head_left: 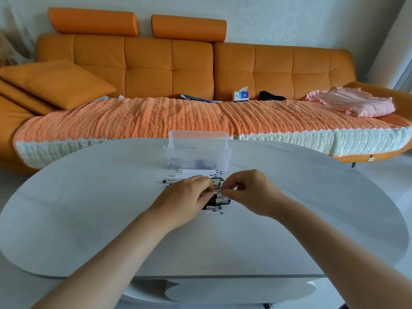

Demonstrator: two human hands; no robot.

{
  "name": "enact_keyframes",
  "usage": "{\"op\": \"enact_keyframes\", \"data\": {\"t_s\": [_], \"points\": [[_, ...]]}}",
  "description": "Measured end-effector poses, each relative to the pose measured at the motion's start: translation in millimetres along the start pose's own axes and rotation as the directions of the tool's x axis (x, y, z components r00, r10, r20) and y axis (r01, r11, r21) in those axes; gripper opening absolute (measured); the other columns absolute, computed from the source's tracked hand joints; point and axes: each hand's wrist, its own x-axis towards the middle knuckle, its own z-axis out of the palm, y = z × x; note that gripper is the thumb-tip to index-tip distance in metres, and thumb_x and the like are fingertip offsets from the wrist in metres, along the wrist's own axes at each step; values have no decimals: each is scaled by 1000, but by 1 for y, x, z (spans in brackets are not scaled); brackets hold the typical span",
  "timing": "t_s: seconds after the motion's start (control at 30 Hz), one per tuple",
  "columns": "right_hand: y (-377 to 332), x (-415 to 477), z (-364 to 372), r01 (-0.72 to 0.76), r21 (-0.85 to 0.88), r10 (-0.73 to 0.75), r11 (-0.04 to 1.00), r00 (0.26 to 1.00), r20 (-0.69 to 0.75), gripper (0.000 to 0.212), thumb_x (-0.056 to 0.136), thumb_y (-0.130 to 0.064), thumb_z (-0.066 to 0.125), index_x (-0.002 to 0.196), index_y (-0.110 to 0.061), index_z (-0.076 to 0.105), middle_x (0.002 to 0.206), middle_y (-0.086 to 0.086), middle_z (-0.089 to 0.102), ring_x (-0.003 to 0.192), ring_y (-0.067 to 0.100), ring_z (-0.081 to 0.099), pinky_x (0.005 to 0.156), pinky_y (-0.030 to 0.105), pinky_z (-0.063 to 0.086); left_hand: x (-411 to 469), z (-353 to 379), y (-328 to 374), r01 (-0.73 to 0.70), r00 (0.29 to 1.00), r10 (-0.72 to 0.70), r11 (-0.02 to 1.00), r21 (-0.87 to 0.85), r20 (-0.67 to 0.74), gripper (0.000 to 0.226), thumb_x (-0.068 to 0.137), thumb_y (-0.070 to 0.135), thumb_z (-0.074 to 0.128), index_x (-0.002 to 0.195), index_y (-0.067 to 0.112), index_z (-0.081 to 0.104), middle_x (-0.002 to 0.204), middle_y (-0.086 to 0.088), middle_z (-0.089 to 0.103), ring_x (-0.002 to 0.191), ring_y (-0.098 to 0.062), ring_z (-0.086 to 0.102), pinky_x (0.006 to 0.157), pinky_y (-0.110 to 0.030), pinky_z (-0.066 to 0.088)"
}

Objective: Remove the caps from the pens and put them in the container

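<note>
Several white pens (196,173) with dark caps lie side by side in a row on the white oval table (89,208). Just behind them stands a clear plastic container (198,150) with dark pieces at its bottom. My left hand (187,197) lies over the left half of the row and grips one pen's barrel. My right hand (249,192) meets it from the right, thumb and forefinger pinching the cap end of that pen (219,192). Much of the row is hidden under both hands.
Behind the table runs an orange sofa (169,63) with a knitted orange cover. On it lie a tissue box (241,94), a dark item (270,95), a pink cloth (352,101) and a cushion (55,83).
</note>
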Motion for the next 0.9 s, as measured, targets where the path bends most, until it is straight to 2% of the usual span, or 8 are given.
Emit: {"op": "enact_keyframes", "data": {"t_s": [0.13, 0.27, 0.4, 0.57, 0.63, 0.77, 0.9], "points": [[-3, -1, 3, 6, -2, -6, 1000, 1000, 25, 4, 89, -17, 71, 87, -19, 74, 48, -32, 52, 47, -3, 48, 48, 7, 33, 0, 0, 1, -1, 1000, 1, 1000, -13, 4, 8, 97, 32, 53, 96, 25, 57, 91, 13, 60, 82, -9, 57, 72, -34, 50], [-1, -1, 5, -15, 33, 15, 999, 1000, -8, 3, 87, -25, 75, 87, -23, 73, 61, -24, 62, 48, -1, 47, 48, 9, 33, 0, -3, 2, 20, 1000, -19, 997, -76, 11, 8, 96, 29, 56, 95, 24, 61, 90, 13, 61, 82, -6, 56, 74, -31, 49], [0, -4, 4, -20, 29, 19, 999, 1000, 24, 12, 90, -24, 71, 80, -18, 71, 48, -28, 53, 44, 0, 46, 45, 10, 32, 0, -4, 4, 17, 1000, -17, 993, -113, 3, 7, 95, 27, 58, 93, 23, 63, 87, 13, 61, 81, -4, 55, 73, -27, 47], [7, -5, 12, -35, -15, 36, 999, 995, 90, 19, 92, -33, 66, 78, -22, 70, 56, -25, 56, 47, 3, 43, 47, 13, 31, -5, 3, 4, 0, 1000, 1, 997, -83, 11, 6, 94, 27, 61, 89, 22, 62, 83, 12, 59, 78, -5, 54, 69, -26, 45], [8, -5, 12, -26, -42, 30, 999, 993, 114, 15, 90, -38, 69, 81, -26, 72, 63, -25, 60, 51, 0, 47, 49, 12, 34, -7, 5, 3, 1, 1000, 1, 997, -80, 21, 4, 92, 26, 63, 90, 23, 65, 84, 13, 59, 78, -4, 54, 69, -27, 47], [12, 1, 8, -34, -14, 35, 999, 994, 105, 16, 90, -46, 65, 96, -34, 74, 97, -16, 68, 64, -10, 54, 60, 10, 36, -12, 9, 3, -29, 999, 31, 997, -70, 31, 5, 88, 28, 67, 91, 28, 71, 88, 15, 58, 83, -4, 54, 72, -30, 50], [19, 3, 6, -13, -183, 30, 983, 995, 91, 14, 93, -38, 63, 103, -37, 72, 100, -18, 65, 73, -8, 54, 65, 10, 36, -15, 11, 3, -63, 996, 65, 998, -24, 57, 6, 88, 35, 65, 88, 32, 70, 88, 16, 57, 87, -1, 51, 74, -34, 51]]}}
